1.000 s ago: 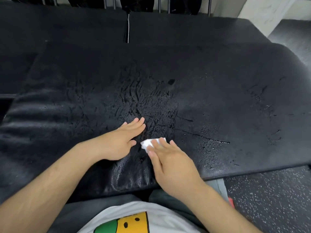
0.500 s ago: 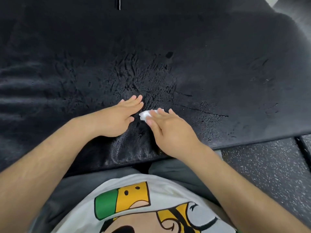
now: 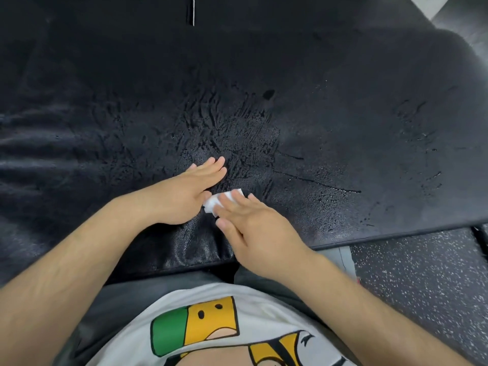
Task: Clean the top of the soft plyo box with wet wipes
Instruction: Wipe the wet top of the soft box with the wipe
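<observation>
A person's right hand (image 3: 253, 228) presses a white wipe (image 3: 221, 200) flat-fingered onto the wet black box top (image 3: 330, 154), near its front edge. The left hand (image 3: 188, 192) rests beside it, fingers straight, thumb touching the wipe.

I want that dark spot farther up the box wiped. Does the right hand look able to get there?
Probably yes: the right hand presses the wipe on the box, and only bare wet surface lies between it and the dark spot.
</observation>
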{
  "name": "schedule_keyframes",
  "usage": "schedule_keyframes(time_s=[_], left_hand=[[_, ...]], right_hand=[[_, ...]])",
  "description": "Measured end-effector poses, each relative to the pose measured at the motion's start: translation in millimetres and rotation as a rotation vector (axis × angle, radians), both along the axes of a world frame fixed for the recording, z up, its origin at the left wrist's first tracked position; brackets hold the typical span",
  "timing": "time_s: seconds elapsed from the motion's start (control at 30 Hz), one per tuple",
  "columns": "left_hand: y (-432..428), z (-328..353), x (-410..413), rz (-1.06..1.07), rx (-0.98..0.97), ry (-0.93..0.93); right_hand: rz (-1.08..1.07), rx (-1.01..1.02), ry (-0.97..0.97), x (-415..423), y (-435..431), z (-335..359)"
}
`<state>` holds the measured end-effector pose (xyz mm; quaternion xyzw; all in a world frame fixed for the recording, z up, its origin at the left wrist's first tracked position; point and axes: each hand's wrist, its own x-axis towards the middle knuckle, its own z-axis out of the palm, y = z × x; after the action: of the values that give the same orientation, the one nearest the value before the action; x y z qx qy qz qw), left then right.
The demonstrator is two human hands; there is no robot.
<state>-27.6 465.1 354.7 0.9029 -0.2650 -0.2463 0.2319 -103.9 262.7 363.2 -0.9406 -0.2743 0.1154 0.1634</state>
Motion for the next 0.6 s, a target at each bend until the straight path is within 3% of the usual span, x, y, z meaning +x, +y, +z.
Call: schedule_keyframes(time_s=[0.2,0.37,0.6], left_hand=[[-2.5,3.6,-7.8,0.012,0.036,-0.041],[-11.5,11.0,-33.3,-0.058,0.077,0.015],[-10.0,11.6,-35.4,-0.059,0.086,0.022]], right_hand=[[-0.016,0.024,-0.086,-32.8,-31.1,20.9],[-0.106,-0.036,-0.043,2.8,-37.6,9.5],[0.033,0.025,0.025,-36.1,-52.4,26.2]])
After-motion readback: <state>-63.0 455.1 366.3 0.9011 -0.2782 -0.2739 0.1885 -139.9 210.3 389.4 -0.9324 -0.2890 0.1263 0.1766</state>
